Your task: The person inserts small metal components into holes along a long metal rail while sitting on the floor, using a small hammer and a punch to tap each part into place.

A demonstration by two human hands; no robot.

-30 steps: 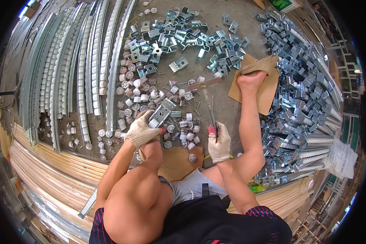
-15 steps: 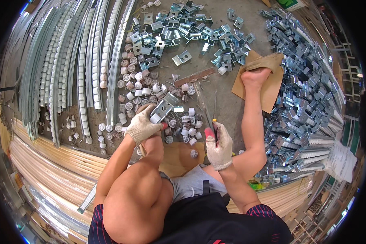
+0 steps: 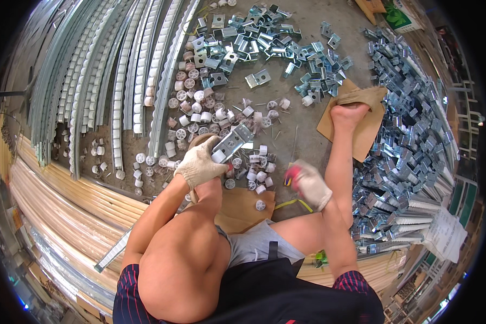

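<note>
1) A row of long metal rails [image 3: 169,89] lies side by side, ahead of the left hand and off to its left
2) A dense heap of metal parts [image 3: 402,129] spreads to the right of the right hand, well apart from it
3) Loose metal brackets [image 3: 254,40] lie scattered on the floor [image 3: 308,129], well ahead of both hands
4) A brown cardboard sheet [image 3: 242,208] lies between the hands, toward the body
5) The gloved left hand [image 3: 201,167] is closed on a piece of metalwork; the gloved right hand [image 3: 309,186] stands apart, blurred, its fingers apparently curled round a handle
6) The held bracket [image 3: 235,141] points ahead and rightward from the left hand; the step in hand seems to be keeping bracket and roller together
7) A slim tool [image 3: 295,141], faint with blur, appears to reach forward from the right hand; its next move calls for a steady left grip
8) One white roller [image 3: 218,156] sits at the bracket's near end, beside the left thumb, while loose rollers [image 3: 205,116] crowd just ahead
</note>
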